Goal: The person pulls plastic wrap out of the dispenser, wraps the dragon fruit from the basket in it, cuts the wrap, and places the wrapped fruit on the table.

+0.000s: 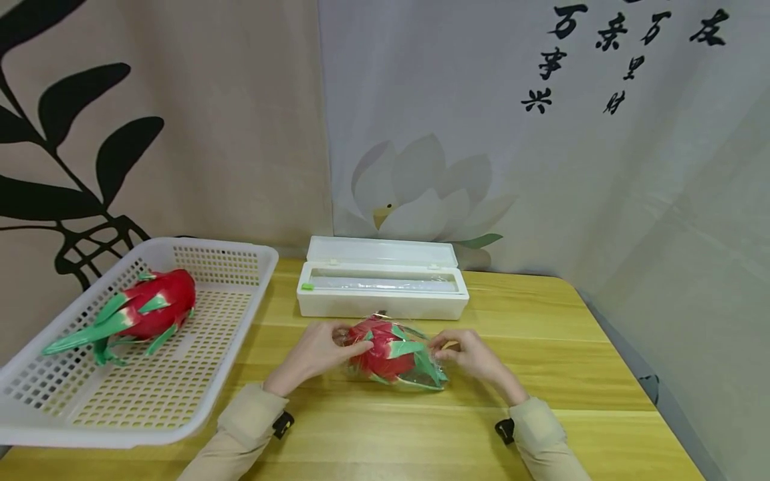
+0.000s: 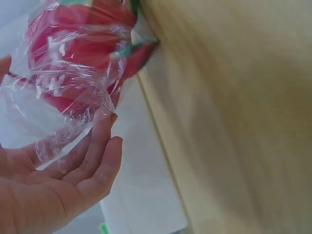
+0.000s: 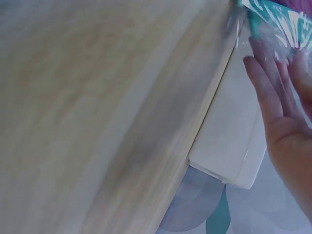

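Note:
A red dragon fruit (image 1: 385,354) with green scales sits at mid-table, covered in clear, crinkled plastic wrap (image 2: 63,87). On its left side, my left hand (image 1: 321,351) holds the wrapped fruit, thumb over the top and fingers behind. In the left wrist view, those fingers (image 2: 95,156) touch bunched film at the fruit's end. At the green-tipped right end, my right hand (image 1: 469,354) pinches the loose wrap between thumb and fingers. The right wrist view shows the fingertips (image 3: 258,53) against the gathered film. Part of the fruit's left side is hidden behind my left hand.
Behind the fruit stands a white wrap dispenser box (image 1: 385,306), lid raised, a film roll (image 1: 385,285) inside. A white plastic basket (image 1: 204,394) at the left holds another dragon fruit (image 1: 156,304). The wooden table (image 1: 571,401) meets a printed curtain (image 1: 662,200) at the back.

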`<state>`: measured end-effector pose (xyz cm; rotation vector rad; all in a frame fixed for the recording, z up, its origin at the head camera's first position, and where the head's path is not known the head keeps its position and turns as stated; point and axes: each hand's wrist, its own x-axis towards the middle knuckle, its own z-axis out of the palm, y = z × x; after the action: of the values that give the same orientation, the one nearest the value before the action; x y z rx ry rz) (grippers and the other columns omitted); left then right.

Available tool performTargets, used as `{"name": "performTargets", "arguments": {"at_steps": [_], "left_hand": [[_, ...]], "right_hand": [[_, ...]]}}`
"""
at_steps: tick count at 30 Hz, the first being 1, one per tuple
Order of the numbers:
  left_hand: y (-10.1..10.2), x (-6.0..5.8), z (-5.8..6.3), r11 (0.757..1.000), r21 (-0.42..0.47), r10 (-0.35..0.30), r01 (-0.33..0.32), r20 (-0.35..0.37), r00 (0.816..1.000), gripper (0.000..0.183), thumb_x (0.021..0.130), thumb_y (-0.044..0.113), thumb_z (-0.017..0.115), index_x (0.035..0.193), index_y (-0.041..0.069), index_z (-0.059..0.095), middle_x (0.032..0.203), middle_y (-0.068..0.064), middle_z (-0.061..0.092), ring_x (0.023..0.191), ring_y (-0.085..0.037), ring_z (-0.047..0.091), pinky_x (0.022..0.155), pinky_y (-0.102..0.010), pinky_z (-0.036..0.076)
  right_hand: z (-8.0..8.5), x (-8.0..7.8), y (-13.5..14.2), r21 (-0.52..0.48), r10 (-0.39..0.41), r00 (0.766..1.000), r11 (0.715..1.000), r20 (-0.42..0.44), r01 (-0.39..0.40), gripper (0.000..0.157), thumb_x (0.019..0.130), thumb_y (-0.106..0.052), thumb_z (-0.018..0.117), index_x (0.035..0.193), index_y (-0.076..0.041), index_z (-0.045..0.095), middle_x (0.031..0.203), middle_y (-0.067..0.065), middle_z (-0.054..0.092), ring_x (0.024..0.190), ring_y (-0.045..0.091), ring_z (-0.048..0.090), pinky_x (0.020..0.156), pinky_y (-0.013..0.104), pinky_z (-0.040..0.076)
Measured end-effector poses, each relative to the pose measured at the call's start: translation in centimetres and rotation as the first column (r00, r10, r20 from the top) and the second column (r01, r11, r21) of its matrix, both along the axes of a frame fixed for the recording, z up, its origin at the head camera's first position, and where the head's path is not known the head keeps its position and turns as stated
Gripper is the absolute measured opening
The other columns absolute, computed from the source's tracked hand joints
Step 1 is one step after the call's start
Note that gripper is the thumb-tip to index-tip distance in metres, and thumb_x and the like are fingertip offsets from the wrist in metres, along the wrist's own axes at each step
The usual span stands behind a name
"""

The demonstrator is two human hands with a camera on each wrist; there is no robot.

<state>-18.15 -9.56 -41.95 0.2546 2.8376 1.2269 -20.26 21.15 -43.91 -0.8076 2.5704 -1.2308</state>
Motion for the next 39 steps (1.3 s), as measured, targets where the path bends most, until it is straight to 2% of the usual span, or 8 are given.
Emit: {"name": "performTargets", "arguments": {"at_steps": [4, 8, 12, 20, 25, 28, 33, 39], "left_hand": [[-0.2, 0.0, -0.5, 0.999, 0.020, 0.030, -0.031, 0.046, 0.999, 0.055, 0.076, 0.054, 0.072, 0.106, 0.007, 0.070, 0.089, -0.004, 0.072, 0.065, -0.009, 0.057, 0.056, -0.025, 0.045], [-0.5, 0.0, -0.7, 1.000, 0.009, 0.019, -0.020, 0.046, 0.999, 0.059, 0.078, 0.055, 0.069, 0.112, 0.007, 0.068, 0.101, -0.008, 0.072, 0.082, -0.014, 0.064, 0.069, -0.030, 0.053], [-1.1, 0.2, -0.8, 0.998, 0.046, -0.035, 0.032, 0.048, 0.998, 0.056, 0.083, 0.045, 0.069, 0.121, 0.004, 0.063, 0.112, -0.014, 0.070, 0.096, -0.024, 0.067, 0.077, -0.038, 0.057], [-2.8, 0.4, -0.1, 0.976, 0.140, -0.165, 0.169, -0.037, 0.986, 0.040, 0.089, 0.017, 0.064, 0.123, -0.004, 0.059, 0.110, -0.022, 0.068, 0.087, -0.023, 0.069, 0.072, -0.026, 0.057], [-3.8, 0.3, -0.1, 0.945, 0.173, -0.274, 0.277, -0.042, 0.961, 0.030, 0.094, 0.008, 0.054, 0.120, -0.006, 0.060, 0.113, -0.022, 0.067, 0.091, -0.023, 0.067, 0.075, -0.025, 0.056], [-3.6, 0.3, -0.2, 0.953, 0.199, -0.226, 0.229, -0.039, 0.973, 0.025, 0.095, 0.003, 0.051, 0.115, -0.007, 0.063, 0.103, -0.022, 0.069, 0.082, -0.021, 0.066, 0.071, -0.030, 0.057], [-2.2, 0.4, -0.6, 0.978, 0.206, -0.020, 0.032, -0.061, 0.998, 0.009, 0.090, 0.002, 0.060, 0.097, -0.003, 0.062, 0.090, -0.020, 0.071, 0.070, -0.018, 0.068, 0.054, -0.026, 0.054], [-1.0, 0.3, -0.9, 0.986, 0.159, 0.080, -0.049, -0.200, 0.977, 0.005, 0.081, 0.005, 0.072, 0.081, 0.002, 0.068, 0.084, -0.017, 0.073, 0.066, -0.017, 0.069, 0.051, -0.017, 0.051]], "right_hand": [[-0.1, 0.0, 0.1, -0.003, 0.020, 1.000, 1.000, 0.019, -0.020, 0.019, 0.088, 0.000, 0.060, 0.106, 0.000, 0.066, 0.103, 0.016, 0.069, 0.090, 0.016, 0.066, 0.079, 0.024, 0.057], [0.0, 0.1, -0.1, 0.036, -0.006, 1.000, 0.999, -0.013, 0.007, 0.017, 0.088, 0.000, 0.062, 0.105, 0.000, 0.066, 0.096, 0.014, 0.071, 0.085, 0.015, 0.067, 0.075, 0.022, 0.056], [0.2, 0.5, -0.5, 0.064, -0.049, 0.998, 0.997, -0.039, 0.052, 0.014, 0.088, -0.004, 0.064, 0.102, -0.002, 0.067, 0.091, 0.012, 0.071, 0.080, 0.017, 0.067, 0.070, 0.020, 0.054], [1.4, 1.1, -0.8, -0.047, -0.048, 0.994, 0.998, 0.096, 0.052, 0.031, 0.096, -0.015, 0.056, 0.123, -0.001, 0.053, 0.107, 0.023, 0.065, 0.079, 0.022, 0.072, 0.071, 0.037, 0.059], [1.7, 1.3, -0.8, 0.023, 0.019, 1.000, 1.000, -0.003, -0.019, 0.033, 0.096, -0.023, 0.056, 0.127, -0.011, 0.054, 0.110, 0.016, 0.066, 0.079, 0.017, 0.070, 0.071, 0.030, 0.058], [1.8, 1.3, -0.9, 0.051, 0.036, 0.998, 0.998, -0.056, -0.033, 0.030, 0.096, -0.023, 0.057, 0.124, -0.013, 0.057, 0.109, 0.014, 0.067, 0.085, 0.019, 0.068, 0.072, 0.026, 0.056], [1.8, 1.4, -1.3, 0.059, 0.050, 0.995, 0.997, -0.088, -0.045, 0.028, 0.094, -0.017, 0.059, 0.121, -0.009, 0.058, 0.108, 0.014, 0.068, 0.088, 0.024, 0.068, 0.074, 0.026, 0.056], [1.5, 1.4, -1.5, 0.063, 0.047, 0.995, 0.997, -0.088, -0.042, 0.029, 0.092, -0.014, 0.061, 0.120, -0.004, 0.060, 0.107, 0.017, 0.068, 0.084, 0.023, 0.071, 0.072, 0.023, 0.056]]}}
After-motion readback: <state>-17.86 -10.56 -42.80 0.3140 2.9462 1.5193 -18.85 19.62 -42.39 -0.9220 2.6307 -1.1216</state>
